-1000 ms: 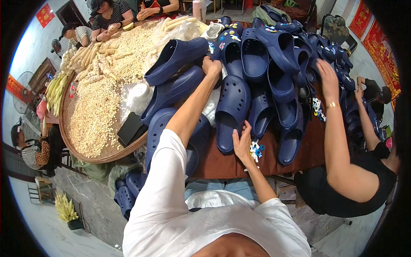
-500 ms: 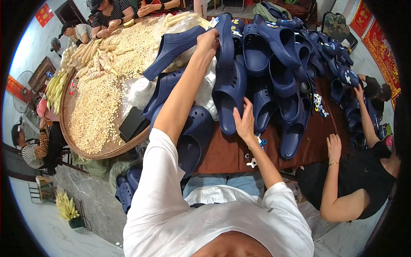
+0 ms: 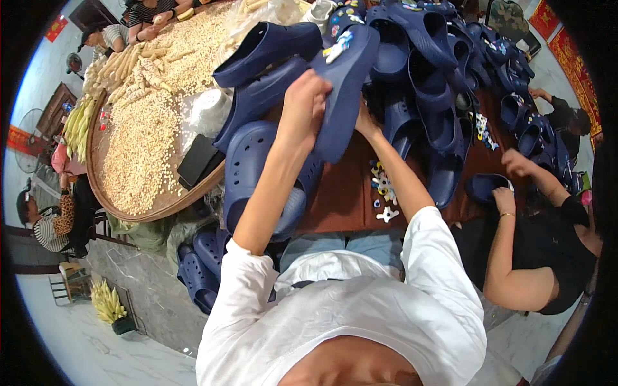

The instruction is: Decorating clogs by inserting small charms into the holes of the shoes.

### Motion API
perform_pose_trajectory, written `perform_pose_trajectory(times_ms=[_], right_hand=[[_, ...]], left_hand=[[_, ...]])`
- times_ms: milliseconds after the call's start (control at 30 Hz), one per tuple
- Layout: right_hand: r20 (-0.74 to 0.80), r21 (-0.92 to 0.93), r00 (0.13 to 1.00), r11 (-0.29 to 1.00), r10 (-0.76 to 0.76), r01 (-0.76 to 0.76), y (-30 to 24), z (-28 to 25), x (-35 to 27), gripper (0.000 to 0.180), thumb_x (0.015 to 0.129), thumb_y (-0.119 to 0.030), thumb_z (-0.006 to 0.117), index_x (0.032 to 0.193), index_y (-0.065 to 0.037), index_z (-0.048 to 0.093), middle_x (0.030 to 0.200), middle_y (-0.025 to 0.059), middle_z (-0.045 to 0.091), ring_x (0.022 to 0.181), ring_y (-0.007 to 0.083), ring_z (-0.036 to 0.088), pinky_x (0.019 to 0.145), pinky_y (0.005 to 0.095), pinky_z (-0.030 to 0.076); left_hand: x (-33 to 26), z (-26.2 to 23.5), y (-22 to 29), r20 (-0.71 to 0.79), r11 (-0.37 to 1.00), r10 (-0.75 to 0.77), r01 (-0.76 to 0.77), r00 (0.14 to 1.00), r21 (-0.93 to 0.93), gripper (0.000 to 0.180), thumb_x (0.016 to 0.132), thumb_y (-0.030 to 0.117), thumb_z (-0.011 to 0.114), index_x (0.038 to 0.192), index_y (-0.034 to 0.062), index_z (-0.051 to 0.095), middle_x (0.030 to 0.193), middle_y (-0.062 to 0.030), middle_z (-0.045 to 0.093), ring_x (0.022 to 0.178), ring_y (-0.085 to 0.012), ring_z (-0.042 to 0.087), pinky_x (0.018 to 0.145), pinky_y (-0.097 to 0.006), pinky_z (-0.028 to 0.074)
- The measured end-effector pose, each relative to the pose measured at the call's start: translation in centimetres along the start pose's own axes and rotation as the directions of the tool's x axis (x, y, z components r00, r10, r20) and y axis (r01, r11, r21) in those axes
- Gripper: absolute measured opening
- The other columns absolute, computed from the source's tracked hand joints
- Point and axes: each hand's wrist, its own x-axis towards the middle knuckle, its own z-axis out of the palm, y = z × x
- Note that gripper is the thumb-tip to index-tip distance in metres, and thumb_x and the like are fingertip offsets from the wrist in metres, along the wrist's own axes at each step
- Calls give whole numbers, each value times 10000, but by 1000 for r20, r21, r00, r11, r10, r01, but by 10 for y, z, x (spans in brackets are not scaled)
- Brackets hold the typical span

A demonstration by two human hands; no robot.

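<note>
My left hand is closed on a navy clog held tilted in front of me. A white and blue charm shows at the clog's upper end. My right hand is behind the same clog; its fingers are hidden, so its grip cannot be told. Left of my hands, several navy clogs are stacked beside the tray. Another navy clog stands by my left forearm. Small loose charms lie on the brown cloth near my right forearm.
A round tray of corn kernels with a black phone is at left. Piled clogs cover the table's right. A co-worker's hand holds a clog at right. More clogs are low left.
My left hand has come nearer, a clog in its grip. My right hand has moved up behind that clog. At right, the co-worker now holds a clog.
</note>
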Motion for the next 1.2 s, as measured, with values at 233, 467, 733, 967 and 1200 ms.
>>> perform_pose_trajectory(times_ms=[233, 467, 733, 967, 1200], right_hand=[[-96, 372, 942, 890, 321, -265, -67, -69, -62, 191, 955, -147, 576, 1115, -51, 618, 1098, 87, 631, 952, 225, 596, 845, 330, 491], [229, 515, 743, 570, 629, -640, -134, -127, -152, 264, 1030, -257, 500, 1165, -76, 637, 959, 16, 633, 794, 62, 590, 666, 229, 499], [147, 203, 876, 853, 459, -481, -175, -116, -189, 244, 967, -201, 605, 1112, -6, 626, 1030, 126, 612, 854, 197, 637, 724, 321, 531], [51, -60, 944, 945, 326, -323, -181, -102, -182, 302, 845, -214, 723, 1058, -26, 621, 975, 135, 583, 920, 318, 593, 821, 404, 468], [63, -9, 912, 914, 405, -405, -187, -94, -180, 296, 843, -211, 726, 978, -23, 542, 917, 133, 557, 867, 307, 560, 788, 411, 447]], left_hand=[[-121, -16, -66, 52, 955, 102, -112, 993, 273, 298, 825, -45, 543, 1119, 3, 553, 966, 5, 606, 835, -44, 561, 749, -200, 451], [-188, -32, -157, -60, 751, 170, -90, 984, 654, 230, 789, -53, 603, 993, 11, 519, 875, 9, 489, 784, -54, 483, 667, -185, 414], [-198, -57, -208, 71, 581, 109, -122, 991, 805, 423, 784, 46, 693, 1176, -3, 542, 951, -102, 643, 818, -159, 625, 730, -269, 510], [-164, -58, -215, -138, 962, -272, 268, 952, -51, 350, 943, 165, 637, 1218, -29, 540, 1091, -82, 645, 942, -142, 633, 796, -272, 522], [-131, -64, -234, -207, 869, -429, 339, 879, -361, 277, 894, 65, 594, 1153, -31, 577, 1085, -106, 658, 983, -223, 661, 876, -366, 541]])
